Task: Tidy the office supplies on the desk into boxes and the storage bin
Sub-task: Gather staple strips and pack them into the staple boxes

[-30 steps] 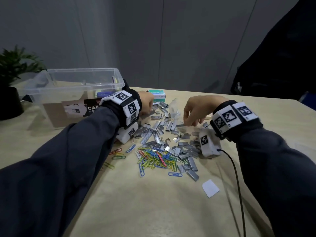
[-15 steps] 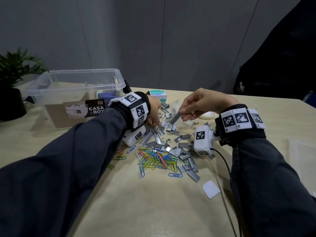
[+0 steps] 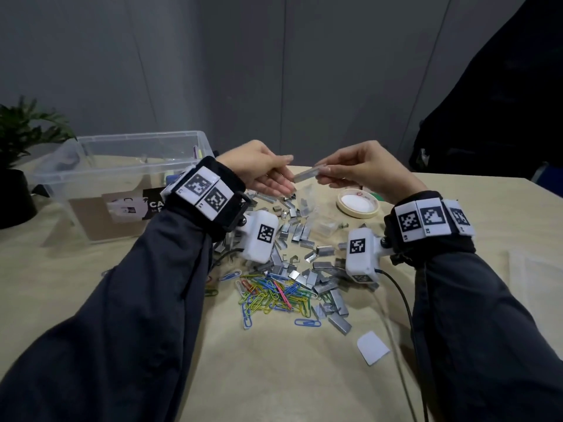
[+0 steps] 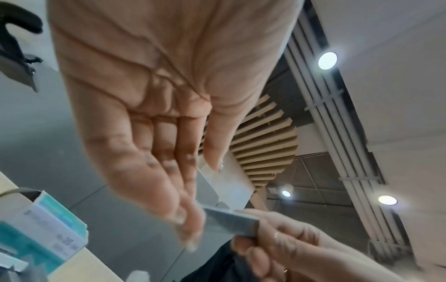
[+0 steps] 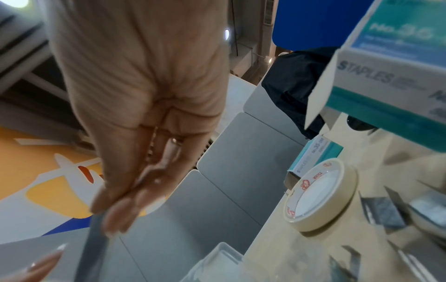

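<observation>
1. Right hand [image 3: 362, 170] pinches a silver metal strip of staples [image 3: 307, 175] at its right end, thumb and fingertips closed on it, held in the air above the beige desk [image 3: 274, 360].
2. Strip's long axis runs roughly left-right between the hands, free end pointing at the left hand [image 3: 259, 170].
3. Left hand is palm-up, fingers relaxed and nearly straight, holding nothing. Its fingertips [image 4: 190, 225] sit just at the strip's free end; can't tell if they touch.
4. Looks like a handover or a re-grip, so the left hand is the nearer receiver and nothing stands between.
5. Directly below: a scattered pile of loose silver staple strips [image 3: 304, 239] and a small clear plastic box [image 3: 326, 226]. A heap of coloured paper clips [image 3: 274, 295] lies nearer the person.
6. Teal-and-white cardboard staple boxes [image 5: 313, 158] stand at the far desk edge, just beside a cream roll of masking tape [image 3: 358, 202].
7. Large clear plastic storage bin [image 3: 122, 166] sits at far left, well apart from the strip.
8. Risk: the strip may snap or drop into the pile if the pinch releases early.
</observation>
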A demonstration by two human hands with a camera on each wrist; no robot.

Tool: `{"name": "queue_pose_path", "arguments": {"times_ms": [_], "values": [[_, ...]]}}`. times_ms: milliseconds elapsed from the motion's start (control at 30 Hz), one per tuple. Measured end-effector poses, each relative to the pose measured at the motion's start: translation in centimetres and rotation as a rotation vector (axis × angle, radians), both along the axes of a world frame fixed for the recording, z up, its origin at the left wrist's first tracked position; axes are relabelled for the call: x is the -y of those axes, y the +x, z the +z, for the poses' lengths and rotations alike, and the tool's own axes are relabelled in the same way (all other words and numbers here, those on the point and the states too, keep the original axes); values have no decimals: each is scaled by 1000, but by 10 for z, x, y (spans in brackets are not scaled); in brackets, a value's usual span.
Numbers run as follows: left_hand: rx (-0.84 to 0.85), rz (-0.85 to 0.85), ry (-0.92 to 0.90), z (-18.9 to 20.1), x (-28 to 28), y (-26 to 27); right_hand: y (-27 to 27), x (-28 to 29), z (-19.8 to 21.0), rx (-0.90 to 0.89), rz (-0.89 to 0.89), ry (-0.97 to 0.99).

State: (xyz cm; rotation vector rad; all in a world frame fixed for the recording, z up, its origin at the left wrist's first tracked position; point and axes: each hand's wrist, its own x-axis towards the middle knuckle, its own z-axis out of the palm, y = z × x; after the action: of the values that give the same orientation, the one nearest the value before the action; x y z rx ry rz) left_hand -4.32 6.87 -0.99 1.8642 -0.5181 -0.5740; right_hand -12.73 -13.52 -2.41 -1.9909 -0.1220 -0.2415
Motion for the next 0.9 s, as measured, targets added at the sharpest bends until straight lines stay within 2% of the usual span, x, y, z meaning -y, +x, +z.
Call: {"name": "queue_pose_path", "arguments": {"times_ms": [167,400,533,733,833,900], "values": [[-67,45,-134,-9,-5,1,-4,-3,1,72,26,-32],[-169,198,-383,-20,6,-5,-3,-2,-2,82,17,33],[-254,211,-466,-20,10,-9,-2,2,-2,81,-8,83],[-233,243,-602,-20,11,-12,-1,7,-1,12,-96,359],[-217,268,-639,-20,15,-13,-2,5,2,-10,-84,408],[-213,284,-652,-22,17,-14,-2,4,2,-46,-104,368]]}}
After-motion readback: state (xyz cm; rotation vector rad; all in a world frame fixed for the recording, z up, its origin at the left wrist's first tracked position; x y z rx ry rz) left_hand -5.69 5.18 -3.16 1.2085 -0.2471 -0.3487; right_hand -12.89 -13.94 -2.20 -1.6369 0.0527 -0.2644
